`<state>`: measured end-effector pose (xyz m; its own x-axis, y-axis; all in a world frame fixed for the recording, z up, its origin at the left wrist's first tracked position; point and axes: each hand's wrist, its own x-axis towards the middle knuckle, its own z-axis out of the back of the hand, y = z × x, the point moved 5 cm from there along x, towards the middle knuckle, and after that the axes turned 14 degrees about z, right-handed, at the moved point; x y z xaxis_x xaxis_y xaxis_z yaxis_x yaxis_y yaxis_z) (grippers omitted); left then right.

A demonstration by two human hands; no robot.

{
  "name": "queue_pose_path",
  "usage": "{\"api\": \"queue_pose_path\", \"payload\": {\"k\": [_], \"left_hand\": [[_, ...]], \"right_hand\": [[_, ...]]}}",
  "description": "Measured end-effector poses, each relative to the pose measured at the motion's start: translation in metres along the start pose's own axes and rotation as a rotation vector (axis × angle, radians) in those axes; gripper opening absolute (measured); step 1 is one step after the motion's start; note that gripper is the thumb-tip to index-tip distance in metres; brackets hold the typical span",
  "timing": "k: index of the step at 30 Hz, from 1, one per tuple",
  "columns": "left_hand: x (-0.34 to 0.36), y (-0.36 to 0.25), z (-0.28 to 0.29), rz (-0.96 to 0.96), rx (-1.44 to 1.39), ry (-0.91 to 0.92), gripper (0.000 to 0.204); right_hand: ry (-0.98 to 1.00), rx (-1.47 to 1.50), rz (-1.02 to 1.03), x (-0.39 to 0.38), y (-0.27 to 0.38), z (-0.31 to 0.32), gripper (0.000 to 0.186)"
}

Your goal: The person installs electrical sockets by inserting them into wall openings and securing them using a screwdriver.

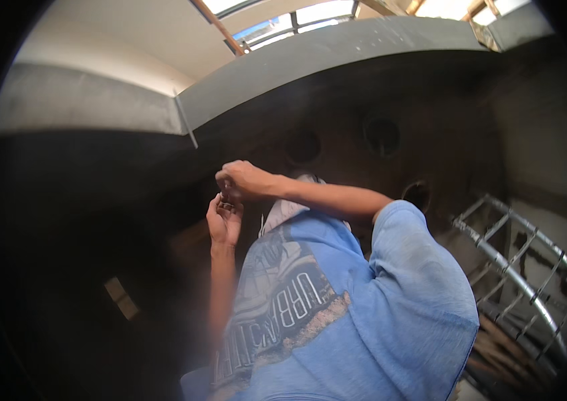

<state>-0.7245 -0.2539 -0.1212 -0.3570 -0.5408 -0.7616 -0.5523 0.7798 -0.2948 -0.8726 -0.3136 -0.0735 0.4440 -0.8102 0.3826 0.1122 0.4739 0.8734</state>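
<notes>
My right hand (pixel 249 180) reaches across from the right, its fingers curled in toward the fingertips of my left hand. Just below it, my left hand (pixel 225 225) is raised with the palm partly showing and the fingers bent. The two hands meet at the fingertips. Something small may be pinched between them, but it is too small and blurred to name. Beside them, a pale cloth (pixel 285 212) lies at the top of my blue printed shirt (pixel 377 307).
On the right stands a metal ladder-like frame (pixel 507 267). A grey concrete beam (pixel 337 53) crosses the upper part, with a thin rod (pixel 186 120) hanging at its corner. Round openings (pixel 382 137) mark the dark wall. A pale block (pixel 122 299) shows at lower left.
</notes>
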Motion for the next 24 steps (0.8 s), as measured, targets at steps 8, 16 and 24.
{"api": "queue_pose_path", "payload": {"k": [8,16,24], "left_hand": [[-0.1,0.151,0.106,-0.213,-0.201,-0.116,0.015],[-0.168,0.193,0.167,-0.55,-0.057,-0.391,0.029],[-0.217,0.137,0.253,-0.649,-0.507,-0.469,0.018]], "right_hand": [[0.365,0.113,-0.024,-0.088,0.088,-0.104,0.012],[0.606,0.201,0.039,-0.129,0.109,-0.194,0.016],[0.604,0.209,0.302,-0.036,0.121,-0.296,0.009]]}}
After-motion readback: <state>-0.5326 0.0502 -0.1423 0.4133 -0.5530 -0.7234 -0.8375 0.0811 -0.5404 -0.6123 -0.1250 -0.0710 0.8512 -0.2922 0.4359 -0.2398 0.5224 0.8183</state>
